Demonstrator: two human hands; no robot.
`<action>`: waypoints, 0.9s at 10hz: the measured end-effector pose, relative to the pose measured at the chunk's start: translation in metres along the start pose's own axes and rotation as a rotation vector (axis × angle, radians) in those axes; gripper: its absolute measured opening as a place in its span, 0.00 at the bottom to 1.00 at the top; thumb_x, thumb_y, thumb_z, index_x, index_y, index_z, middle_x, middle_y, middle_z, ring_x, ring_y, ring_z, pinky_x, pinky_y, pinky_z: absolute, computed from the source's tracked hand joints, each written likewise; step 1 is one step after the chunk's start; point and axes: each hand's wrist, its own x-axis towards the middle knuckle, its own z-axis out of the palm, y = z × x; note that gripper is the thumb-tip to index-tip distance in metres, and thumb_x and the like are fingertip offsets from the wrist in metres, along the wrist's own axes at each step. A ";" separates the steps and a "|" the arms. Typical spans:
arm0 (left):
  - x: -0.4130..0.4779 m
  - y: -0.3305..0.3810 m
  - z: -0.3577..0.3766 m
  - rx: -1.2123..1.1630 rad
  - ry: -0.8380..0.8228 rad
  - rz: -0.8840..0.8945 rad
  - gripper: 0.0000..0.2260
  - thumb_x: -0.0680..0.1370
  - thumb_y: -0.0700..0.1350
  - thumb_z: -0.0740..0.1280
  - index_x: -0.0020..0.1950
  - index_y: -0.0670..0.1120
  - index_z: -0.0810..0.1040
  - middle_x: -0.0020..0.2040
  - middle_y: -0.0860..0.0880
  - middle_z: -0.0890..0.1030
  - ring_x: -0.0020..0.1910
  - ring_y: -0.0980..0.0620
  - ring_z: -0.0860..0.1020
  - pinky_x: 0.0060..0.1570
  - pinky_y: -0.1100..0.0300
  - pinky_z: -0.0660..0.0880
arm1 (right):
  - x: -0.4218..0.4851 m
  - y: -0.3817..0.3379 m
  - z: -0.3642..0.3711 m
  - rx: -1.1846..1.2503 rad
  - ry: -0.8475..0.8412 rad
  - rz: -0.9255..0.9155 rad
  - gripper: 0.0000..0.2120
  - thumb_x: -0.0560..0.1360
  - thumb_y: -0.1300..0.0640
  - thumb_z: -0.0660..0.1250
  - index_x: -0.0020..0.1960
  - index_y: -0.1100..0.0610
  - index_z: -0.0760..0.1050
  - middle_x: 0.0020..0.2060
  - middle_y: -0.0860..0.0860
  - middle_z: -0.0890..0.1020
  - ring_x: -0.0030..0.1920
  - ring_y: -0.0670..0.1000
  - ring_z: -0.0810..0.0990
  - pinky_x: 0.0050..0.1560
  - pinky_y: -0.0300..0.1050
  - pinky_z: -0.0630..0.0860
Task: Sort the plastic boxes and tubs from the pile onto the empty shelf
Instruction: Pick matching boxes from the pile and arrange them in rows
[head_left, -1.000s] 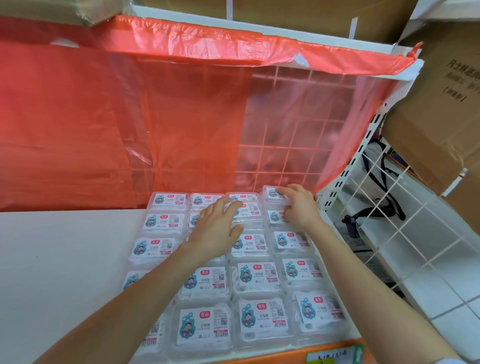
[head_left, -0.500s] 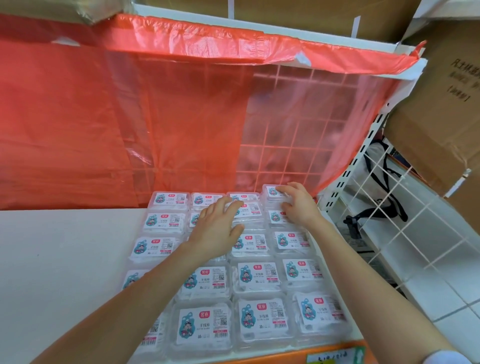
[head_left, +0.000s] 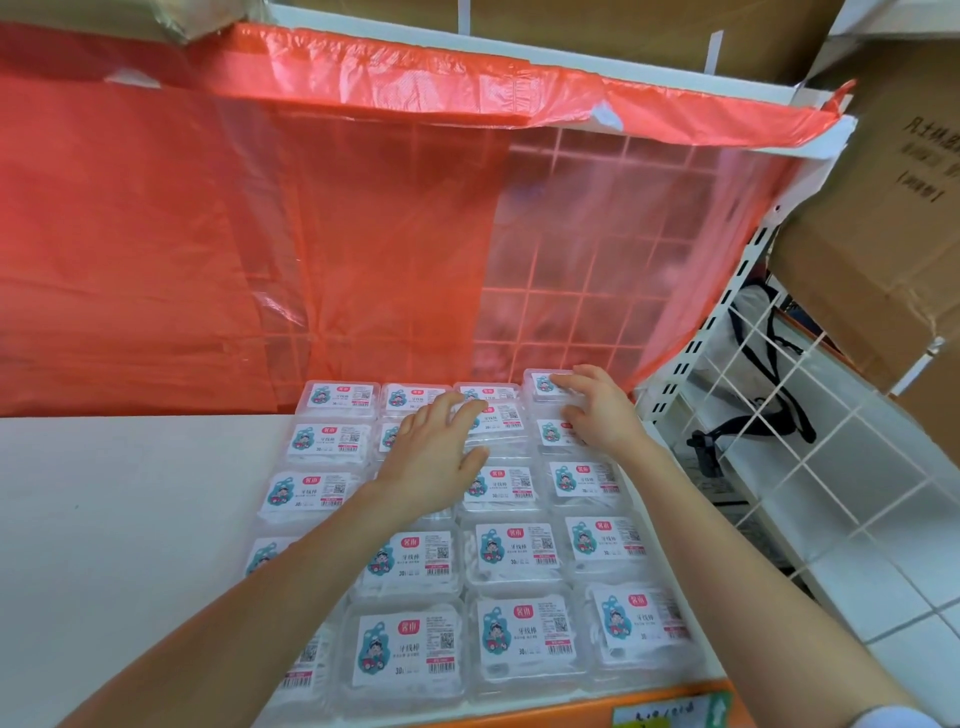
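Rows of clear plastic boxes (head_left: 511, 551) with printed labels fill the right of the white shelf (head_left: 130, 519); its left stays bare. Your left hand (head_left: 434, 457) lies flat, released; your right hand (head_left: 597, 410) loosely grasps the back-corner box (head_left: 543, 383).

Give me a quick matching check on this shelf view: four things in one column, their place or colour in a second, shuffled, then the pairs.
Things:
1. left hand
2. right hand
3. plastic sheet
4. cardboard carton

Places or colours:
A. translucent red, hanging behind the shelf
B. brown, at the far right beyond the shelf post
C. on the raised box in the back right corner
D. flat on boxes in the second and third columns from the left

Pairs: 1-D, 2-C, 3-A, 4-B
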 end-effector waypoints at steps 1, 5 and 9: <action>0.000 0.000 0.000 0.001 0.003 0.002 0.24 0.80 0.51 0.57 0.74 0.51 0.56 0.74 0.48 0.56 0.70 0.47 0.58 0.69 0.53 0.53 | -0.001 0.001 0.002 -0.001 -0.004 -0.009 0.21 0.76 0.66 0.62 0.68 0.56 0.70 0.71 0.54 0.63 0.69 0.55 0.66 0.64 0.42 0.61; 0.000 -0.001 0.000 0.013 0.004 0.002 0.24 0.80 0.50 0.57 0.74 0.51 0.56 0.74 0.48 0.57 0.70 0.46 0.59 0.69 0.52 0.53 | -0.019 -0.019 0.002 -0.243 0.003 -0.017 0.24 0.77 0.57 0.60 0.72 0.50 0.62 0.74 0.52 0.57 0.72 0.57 0.54 0.68 0.58 0.59; -0.001 0.000 0.000 0.004 0.010 0.004 0.24 0.79 0.50 0.58 0.74 0.50 0.57 0.73 0.48 0.57 0.70 0.47 0.59 0.69 0.52 0.54 | -0.029 -0.023 0.009 -0.278 -0.054 -0.045 0.21 0.78 0.54 0.57 0.70 0.52 0.62 0.72 0.51 0.60 0.72 0.54 0.54 0.68 0.57 0.59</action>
